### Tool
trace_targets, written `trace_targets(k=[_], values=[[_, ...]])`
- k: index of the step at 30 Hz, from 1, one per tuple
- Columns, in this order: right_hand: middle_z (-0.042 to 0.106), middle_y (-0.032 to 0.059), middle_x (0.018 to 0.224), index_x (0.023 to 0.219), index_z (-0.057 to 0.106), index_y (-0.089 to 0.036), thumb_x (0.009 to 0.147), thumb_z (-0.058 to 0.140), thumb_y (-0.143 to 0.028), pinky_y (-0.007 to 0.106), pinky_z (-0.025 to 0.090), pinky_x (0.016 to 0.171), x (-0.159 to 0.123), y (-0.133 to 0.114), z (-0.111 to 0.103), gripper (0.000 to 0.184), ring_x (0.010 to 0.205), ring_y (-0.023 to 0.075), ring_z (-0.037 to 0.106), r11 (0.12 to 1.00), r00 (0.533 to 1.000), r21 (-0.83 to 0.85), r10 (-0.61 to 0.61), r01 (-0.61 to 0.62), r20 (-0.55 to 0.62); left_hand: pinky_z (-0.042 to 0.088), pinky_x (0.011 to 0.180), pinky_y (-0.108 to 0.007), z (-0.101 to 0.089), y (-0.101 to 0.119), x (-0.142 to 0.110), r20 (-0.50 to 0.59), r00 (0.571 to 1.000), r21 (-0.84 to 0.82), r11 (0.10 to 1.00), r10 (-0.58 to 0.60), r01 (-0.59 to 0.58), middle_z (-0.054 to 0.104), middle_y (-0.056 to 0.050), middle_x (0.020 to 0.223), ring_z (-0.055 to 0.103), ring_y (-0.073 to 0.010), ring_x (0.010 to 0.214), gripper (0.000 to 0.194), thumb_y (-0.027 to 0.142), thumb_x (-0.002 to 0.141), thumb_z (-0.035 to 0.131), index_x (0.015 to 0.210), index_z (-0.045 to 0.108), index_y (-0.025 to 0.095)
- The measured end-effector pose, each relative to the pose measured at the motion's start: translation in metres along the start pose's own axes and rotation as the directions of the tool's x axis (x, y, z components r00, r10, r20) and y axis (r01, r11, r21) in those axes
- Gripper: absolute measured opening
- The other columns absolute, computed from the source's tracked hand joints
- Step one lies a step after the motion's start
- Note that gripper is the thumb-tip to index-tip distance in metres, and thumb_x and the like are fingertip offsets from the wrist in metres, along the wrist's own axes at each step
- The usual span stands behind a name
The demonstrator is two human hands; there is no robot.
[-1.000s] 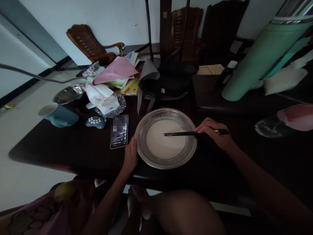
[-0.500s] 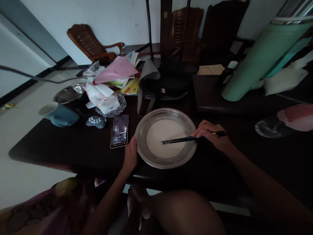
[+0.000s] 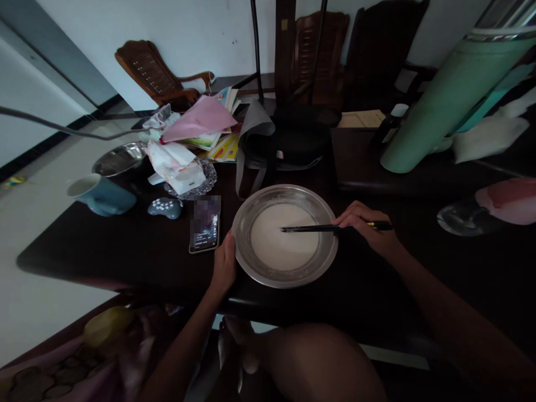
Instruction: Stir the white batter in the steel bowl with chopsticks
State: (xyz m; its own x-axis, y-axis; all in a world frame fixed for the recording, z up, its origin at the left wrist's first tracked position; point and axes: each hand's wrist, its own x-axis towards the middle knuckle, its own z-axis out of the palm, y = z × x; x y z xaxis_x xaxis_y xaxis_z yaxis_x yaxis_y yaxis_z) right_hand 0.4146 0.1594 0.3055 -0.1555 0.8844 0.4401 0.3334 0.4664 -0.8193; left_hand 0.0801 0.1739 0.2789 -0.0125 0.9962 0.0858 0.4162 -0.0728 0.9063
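Observation:
A wide steel bowl stands on the dark table, with a milky, off-white liquid filling its bottom. My left hand grips the bowl's left rim, thumb on the near side. In my right hand, closed over the bowl's right edge, are black chopsticks with gold bands near the upper end. Their tips dip into the liquid near its middle, lying almost level. How deep the tips reach cannot be seen.
Left of the bowl lie a lit phone, a game controller, a blue mug and another steel bowl. Behind are a grey bag and papers. A tall green thermos stands at right.
The chopstick tips have swung a little away from me through the liquid, and the sticks lie more level. My left hand stays on the rim. A yellow patch at lower left has shifted.

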Motion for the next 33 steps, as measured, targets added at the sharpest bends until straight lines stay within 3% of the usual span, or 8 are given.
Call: trace_targets(k=[6,11,16,20,25,30,33], values=[[0.077,0.0011,0.087,0.080,0.072,-0.028,0.094,0.053,-0.025,0.039,0.049,0.075,0.0001,-0.0012,0.0021,0.023,0.082,0.0213,0.062,0.999,0.996,0.017,-0.042,0.040,0.081,0.041,0.105,-0.037,0.0001,-0.0008,-0.0002,-0.002,1.000,0.013,1.000,0.009,-0.009,0.067,-0.012,0.124,0.056,-0.0254,0.121,0.066,0.061,0.094,0.027,0.126,0.061,0.014],[0.075,0.0014,0.083,0.076,0.071,-0.028,0.096,0.050,-0.025,0.038,0.049,0.074,0.0005,-0.0010,-0.0001,0.029,0.080,0.0208,0.062,1.000,1.000,0.030,0.009,-0.008,-0.012,0.041,0.104,-0.036,0.0000,-0.0006,-0.0001,0.003,1.000,0.017,1.000,0.002,-0.002,0.068,-0.011,0.122,0.056,-0.0249,0.121,0.064,0.059,0.095,0.027,0.125,0.061,0.014],[0.077,0.0014,0.086,0.081,0.073,-0.028,0.094,0.053,-0.026,0.038,0.049,0.074,0.0001,-0.0013,0.0009,0.024,0.081,0.0209,0.062,0.999,0.996,0.029,-0.037,0.035,0.077,0.041,0.104,-0.037,0.0001,0.0015,0.0003,-0.010,1.000,0.021,1.000,0.012,-0.012,0.069,-0.011,0.119,0.056,-0.0252,0.121,0.063,0.059,0.095,0.028,0.123,0.063,0.014],[0.076,0.0019,0.086,0.079,0.073,-0.027,0.095,0.052,-0.026,0.038,0.050,0.075,0.0006,-0.0016,0.0004,0.026,0.082,0.0207,0.063,1.000,1.000,0.015,0.009,-0.009,-0.005,0.041,0.105,-0.037,0.0004,0.0014,0.0002,-0.008,1.000,0.027,1.000,0.012,-0.012,0.068,-0.011,0.120,0.056,-0.0255,0.121,0.066,0.061,0.094,0.026,0.123,0.063,0.014],[0.076,0.0010,0.085,0.078,0.072,-0.028,0.095,0.053,-0.029,0.038,0.050,0.074,0.0007,-0.0021,0.0012,0.025,0.081,0.0208,0.063,0.999,0.998,0.039,0.001,-0.003,0.064,0.039,0.106,-0.037,-0.0003,0.0011,-0.0008,-0.013,1.000,0.023,1.000,-0.004,0.005,0.067,-0.011,0.123,0.055,-0.0252,0.123,0.064,0.060,0.094,0.028,0.125,0.062,0.014],[0.076,0.0020,0.083,0.076,0.072,-0.029,0.095,0.052,-0.032,0.040,0.051,0.076,0.0008,-0.0024,0.0006,0.028,0.081,0.0219,0.063,0.999,0.999,0.010,0.048,-0.048,-0.026,0.040,0.105,-0.037,-0.0007,0.0025,-0.0011,-0.002,1.000,0.017,1.000,-0.015,0.015,0.068,-0.010,0.122,0.055,-0.0255,0.122,0.064,0.060,0.095,0.027,0.126,0.061,0.015],[0.076,0.0024,0.080,0.074,0.072,-0.028,0.096,0.051,-0.033,0.039,0.051,0.072,0.0012,-0.0033,0.0009,0.031,0.077,0.0213,0.064,0.998,1.000,0.062,0.030,-0.030,0.009,0.040,0.104,-0.037,-0.0005,0.0027,-0.0007,-0.006,1.000,0.032,0.999,-0.022,0.022,0.068,-0.010,0.121,0.056,-0.0254,0.121,0.065,0.060,0.094,0.027,0.125,0.062,0.015]])
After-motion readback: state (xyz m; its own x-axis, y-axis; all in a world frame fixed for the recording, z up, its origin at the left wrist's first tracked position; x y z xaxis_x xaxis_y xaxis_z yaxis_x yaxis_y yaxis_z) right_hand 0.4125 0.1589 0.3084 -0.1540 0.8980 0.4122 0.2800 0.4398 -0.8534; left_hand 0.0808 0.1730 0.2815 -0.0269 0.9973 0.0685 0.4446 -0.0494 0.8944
